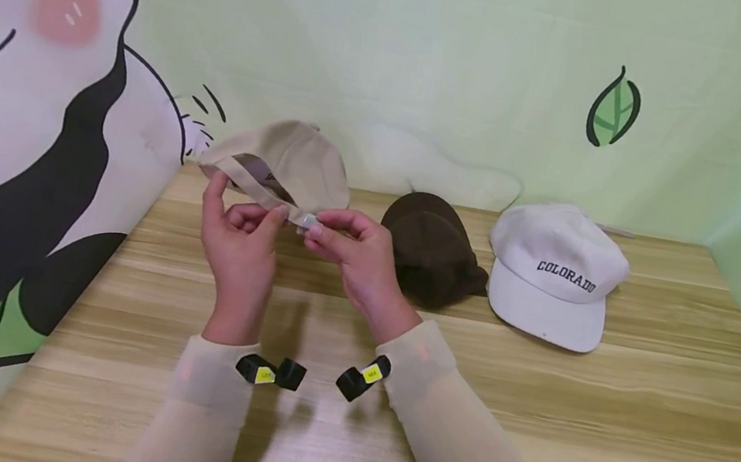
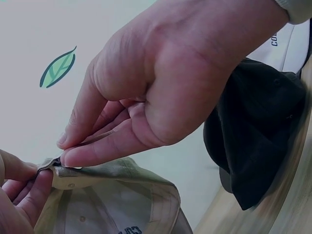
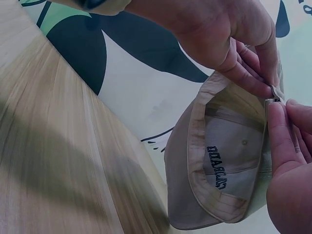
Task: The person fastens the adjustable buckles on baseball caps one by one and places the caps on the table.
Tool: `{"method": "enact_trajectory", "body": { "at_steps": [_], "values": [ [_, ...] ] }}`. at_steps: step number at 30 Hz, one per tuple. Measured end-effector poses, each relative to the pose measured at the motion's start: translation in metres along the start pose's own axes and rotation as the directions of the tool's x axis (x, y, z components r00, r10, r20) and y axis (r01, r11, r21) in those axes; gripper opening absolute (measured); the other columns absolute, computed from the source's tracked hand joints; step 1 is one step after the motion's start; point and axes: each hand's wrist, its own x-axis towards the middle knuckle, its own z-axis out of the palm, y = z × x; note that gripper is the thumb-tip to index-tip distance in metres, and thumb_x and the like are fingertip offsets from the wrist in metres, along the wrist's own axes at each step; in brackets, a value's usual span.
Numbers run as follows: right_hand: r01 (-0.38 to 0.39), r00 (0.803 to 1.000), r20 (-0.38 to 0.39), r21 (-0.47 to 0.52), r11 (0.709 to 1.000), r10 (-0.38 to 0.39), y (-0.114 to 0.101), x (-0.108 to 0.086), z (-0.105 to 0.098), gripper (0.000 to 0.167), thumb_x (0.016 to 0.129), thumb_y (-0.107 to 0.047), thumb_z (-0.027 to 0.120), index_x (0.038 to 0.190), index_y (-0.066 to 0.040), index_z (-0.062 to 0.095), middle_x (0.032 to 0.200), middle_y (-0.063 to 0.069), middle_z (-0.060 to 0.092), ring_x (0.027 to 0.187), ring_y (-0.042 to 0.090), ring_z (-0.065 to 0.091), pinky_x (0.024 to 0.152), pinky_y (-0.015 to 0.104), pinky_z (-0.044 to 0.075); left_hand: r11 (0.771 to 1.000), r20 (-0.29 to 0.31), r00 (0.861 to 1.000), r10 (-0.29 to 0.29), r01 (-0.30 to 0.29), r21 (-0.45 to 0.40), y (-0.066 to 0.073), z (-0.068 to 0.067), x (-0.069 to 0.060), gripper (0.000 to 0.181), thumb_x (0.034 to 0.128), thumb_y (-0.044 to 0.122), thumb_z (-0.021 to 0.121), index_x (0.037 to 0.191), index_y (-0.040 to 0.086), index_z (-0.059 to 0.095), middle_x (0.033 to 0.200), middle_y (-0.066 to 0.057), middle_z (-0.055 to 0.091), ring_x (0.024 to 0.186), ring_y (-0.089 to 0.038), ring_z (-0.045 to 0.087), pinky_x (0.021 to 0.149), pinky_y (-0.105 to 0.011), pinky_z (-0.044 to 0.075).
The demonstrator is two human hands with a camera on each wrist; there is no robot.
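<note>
A beige cap is held up above the table's far side, its rear strap facing me. My left hand pinches the strap between thumb and fingers, with its index finger reaching up along the cap's edge. Close beside it, my right hand pinches the strap's end at a small metal buckle. In the right wrist view dark lettering shows inside the cap. Fingertips partly cover the buckle in both wrist views.
A dark brown cap lies on the wooden table, right of my hands. Beyond it sits a white cap lettered COLORADO, brim toward me. A printed backdrop with a panda and leaves stands behind the table.
</note>
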Motion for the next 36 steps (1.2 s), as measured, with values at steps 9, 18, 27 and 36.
{"method": "enact_trajectory", "body": {
  "at_steps": [9,18,27,36],
  "values": [
    [0.010,1.000,-0.003,-0.060,0.998,-0.011,-0.001,0.000,-0.002,0.025,0.085,0.007,0.067,0.108,0.014,0.061,0.089,0.007,0.065,0.075,0.013,0.071,0.076,0.031,0.060,1.000,0.001,1.000,0.006,-0.006,0.016,-0.001,0.002,-0.001,0.068,0.0808,0.001,0.076,0.138,0.025,0.047,0.073,0.005,0.061,0.073,-0.012,0.062,0.069,-0.021,0.056],
    [0.017,0.999,-0.036,-0.216,0.976,-0.026,-0.007,-0.002,0.000,0.022,0.083,0.000,0.073,0.103,0.008,0.069,0.094,0.014,0.068,0.075,0.015,0.071,0.079,0.035,0.060,0.999,0.007,0.999,0.034,-0.034,0.021,-0.006,0.003,-0.001,0.066,0.0805,0.002,0.077,0.137,0.023,0.049,0.072,0.006,0.061,0.071,-0.012,0.061,0.066,-0.021,0.054],
    [0.047,0.997,-0.051,-0.302,0.952,-0.065,-0.013,-0.003,0.004,0.020,0.081,-0.001,0.075,0.100,0.007,0.071,0.093,0.019,0.069,0.071,0.013,0.070,0.077,0.034,0.060,0.999,0.009,0.999,0.039,-0.039,0.026,-0.012,0.005,-0.003,0.063,0.0810,0.002,0.076,0.136,0.018,0.050,0.074,0.004,0.061,0.069,-0.011,0.060,0.063,-0.020,0.052],
    [0.063,0.997,-0.030,-0.255,0.965,-0.073,-0.010,-0.004,0.001,0.019,0.087,0.002,0.067,0.106,0.007,0.069,0.101,0.020,0.067,0.074,0.012,0.070,0.081,0.037,0.060,0.999,0.025,1.000,0.000,0.001,-0.036,-0.015,0.008,-0.006,0.068,0.0819,-0.001,0.074,0.140,0.017,0.043,0.089,-0.001,0.060,0.078,-0.013,0.058,0.072,-0.022,0.053]
  ]
}}
